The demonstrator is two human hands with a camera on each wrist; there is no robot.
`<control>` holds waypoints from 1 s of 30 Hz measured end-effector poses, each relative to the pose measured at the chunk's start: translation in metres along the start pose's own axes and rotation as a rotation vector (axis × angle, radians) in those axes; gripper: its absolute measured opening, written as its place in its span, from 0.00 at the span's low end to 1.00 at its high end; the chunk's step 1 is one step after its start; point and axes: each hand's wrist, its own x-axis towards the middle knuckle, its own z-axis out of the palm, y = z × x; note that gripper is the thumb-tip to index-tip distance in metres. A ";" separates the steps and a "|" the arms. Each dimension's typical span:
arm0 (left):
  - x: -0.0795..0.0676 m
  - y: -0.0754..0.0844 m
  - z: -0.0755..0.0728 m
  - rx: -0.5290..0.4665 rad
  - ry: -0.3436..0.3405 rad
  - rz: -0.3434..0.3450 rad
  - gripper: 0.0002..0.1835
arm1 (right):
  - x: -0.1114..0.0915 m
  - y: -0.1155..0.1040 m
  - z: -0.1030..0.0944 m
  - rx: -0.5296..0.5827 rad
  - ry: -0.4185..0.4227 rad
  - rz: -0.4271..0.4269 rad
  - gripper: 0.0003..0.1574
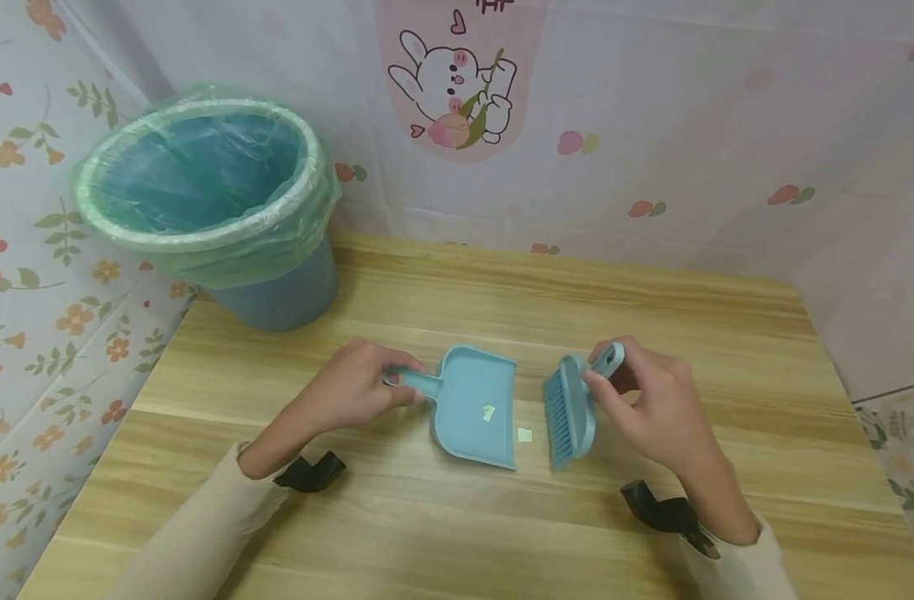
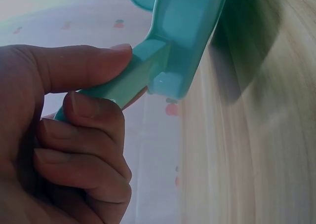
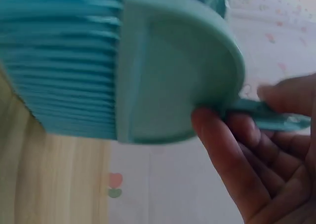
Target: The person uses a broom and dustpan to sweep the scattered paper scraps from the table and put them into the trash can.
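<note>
My left hand grips the short handle of a light blue dustpan, thumb on top and fingers curled beneath in the left wrist view. The pan's wide lip faces right, and a small pale paper scrap lies in it. Another pale green square scrap is on the table just beyond the lip. To the right of it, my right hand holds a matching blue hand brush by its handle. The brush's bristles point left, toward the scrap and the pan.
A blue bin with a green plastic liner stands at the table's back left corner. The wood-grain table meets a printed cloth along its back edge. Black wrist mounts sit on both forearms.
</note>
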 end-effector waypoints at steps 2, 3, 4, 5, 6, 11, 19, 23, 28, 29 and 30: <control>-0.001 -0.002 0.000 -0.009 -0.003 -0.008 0.14 | 0.000 -0.001 -0.003 0.042 -0.028 -0.003 0.09; -0.001 -0.002 0.000 -0.014 -0.005 -0.010 0.14 | 0.000 -0.002 -0.005 0.072 -0.042 -0.006 0.10; -0.001 -0.003 0.000 -0.018 -0.006 -0.012 0.14 | 0.000 -0.002 -0.007 0.108 -0.059 -0.008 0.12; -0.001 -0.003 0.000 -0.021 -0.007 -0.015 0.14 | 0.000 -0.003 -0.009 0.145 -0.075 -0.007 0.14; -0.001 -0.004 0.000 -0.026 -0.007 -0.014 0.14 | -0.001 -0.003 -0.010 0.183 -0.089 -0.011 0.15; -0.002 -0.005 0.000 -0.039 -0.012 -0.014 0.13 | -0.003 -0.004 -0.018 0.307 -0.191 0.021 0.20; -0.001 -0.008 0.000 -0.044 -0.019 -0.015 0.13 | -0.002 -0.001 -0.011 0.238 -0.228 0.009 0.18; -0.002 -0.008 0.000 -0.048 -0.022 -0.021 0.13 | -0.001 -0.001 -0.013 0.224 -0.191 0.010 0.21; -0.002 -0.008 0.000 -0.047 -0.021 -0.024 0.13 | -0.002 -0.002 -0.018 0.241 -0.205 0.032 0.19; -0.002 -0.008 0.001 -0.046 -0.021 -0.026 0.13 | -0.002 -0.003 -0.018 0.246 -0.212 0.035 0.20; -0.002 -0.008 0.001 -0.045 -0.021 -0.027 0.14 | -0.002 -0.003 -0.018 0.251 -0.220 0.039 0.20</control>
